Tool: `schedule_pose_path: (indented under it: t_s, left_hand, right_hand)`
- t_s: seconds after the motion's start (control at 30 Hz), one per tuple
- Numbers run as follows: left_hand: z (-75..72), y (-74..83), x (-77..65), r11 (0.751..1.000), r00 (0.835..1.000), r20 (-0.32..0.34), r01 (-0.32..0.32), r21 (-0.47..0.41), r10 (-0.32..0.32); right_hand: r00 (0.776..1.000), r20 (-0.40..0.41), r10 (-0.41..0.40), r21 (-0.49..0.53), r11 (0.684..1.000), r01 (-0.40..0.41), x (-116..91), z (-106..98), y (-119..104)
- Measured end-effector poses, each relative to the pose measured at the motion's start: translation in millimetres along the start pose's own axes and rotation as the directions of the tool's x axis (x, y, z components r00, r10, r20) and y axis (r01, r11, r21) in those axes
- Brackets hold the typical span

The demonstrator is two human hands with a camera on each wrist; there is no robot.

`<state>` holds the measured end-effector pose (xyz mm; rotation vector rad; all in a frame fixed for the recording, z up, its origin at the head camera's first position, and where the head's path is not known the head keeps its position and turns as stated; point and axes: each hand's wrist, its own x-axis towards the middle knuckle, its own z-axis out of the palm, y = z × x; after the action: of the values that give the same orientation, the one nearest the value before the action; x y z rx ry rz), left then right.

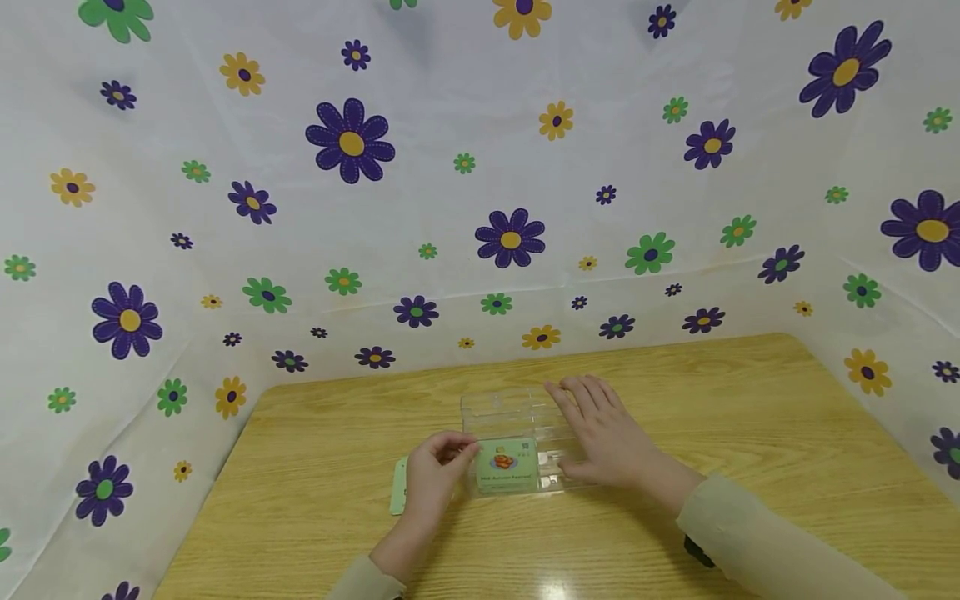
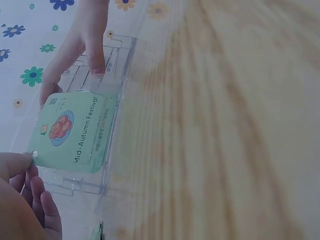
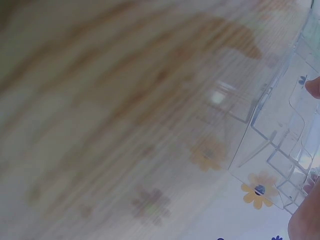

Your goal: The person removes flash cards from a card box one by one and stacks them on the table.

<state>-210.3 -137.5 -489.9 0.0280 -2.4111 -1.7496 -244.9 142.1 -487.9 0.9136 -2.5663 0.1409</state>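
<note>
A clear plastic compartment box [image 1: 495, 404] lies on the table. In its near left compartment is a green card [image 1: 507, 467] with a picture of food on a plate and the words "Mid-Autumn Festival". My left hand [image 1: 435, 467] pinches the card's left corner, by a small hole, between thumb and finger, as the left wrist view shows. My right hand [image 1: 607, 433] rests on the right part of the box, fingers extended toward the far edge and thumb apart near the front. The right wrist view catches only part of that hand beside the clear dividers [image 3: 280, 150].
Another green card [image 1: 398, 487] lies on the table left of my left hand, partly hidden by it. The wooden table [image 1: 315, 450] is bordered at the back and sides by a white cloth [image 1: 420, 225] with purple, green and yellow flowers.
</note>
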Motion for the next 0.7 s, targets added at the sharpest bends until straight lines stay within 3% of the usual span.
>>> schedule_pose_path:
  t_s: [0.27,0.7]
  left_hand:
    - [-1.3,0.8,0.8,1.000,1.000,-0.020,0.006,-0.010,-0.006]
    - [-2.6,6.7,-2.9,0.999,1.000,-0.027,0.006,-0.045,-0.007]
  right_hand:
    - [1.000,-0.023,-0.011,-0.001,1.000,0.011,0.3,0.9,0.9]
    - [1.000,0.020,0.004,-0.001,1.000,-0.004,0.6,-1.3,0.5]
